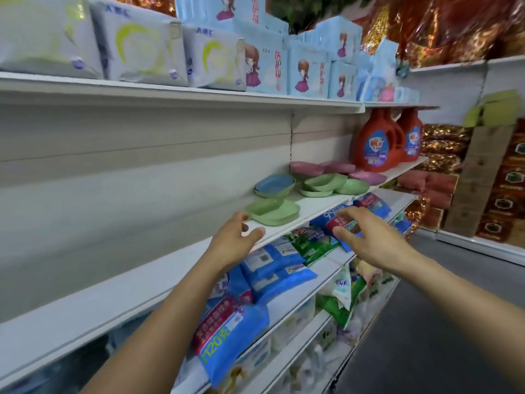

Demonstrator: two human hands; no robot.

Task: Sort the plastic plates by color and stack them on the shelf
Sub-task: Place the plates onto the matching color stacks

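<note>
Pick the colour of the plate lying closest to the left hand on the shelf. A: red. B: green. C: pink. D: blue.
B: the plate just beyond the left hand is green; the blue plate sits behind it, and the pink plates lie farther along the shelf.

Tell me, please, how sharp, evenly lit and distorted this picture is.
Head view: the wide lens bows the shelf edge; the white packs at top left are smeared by blur, while the nearest green plate, left hand and right hand read clearly; light is soft and even, with glints on the foil packs.
</note>
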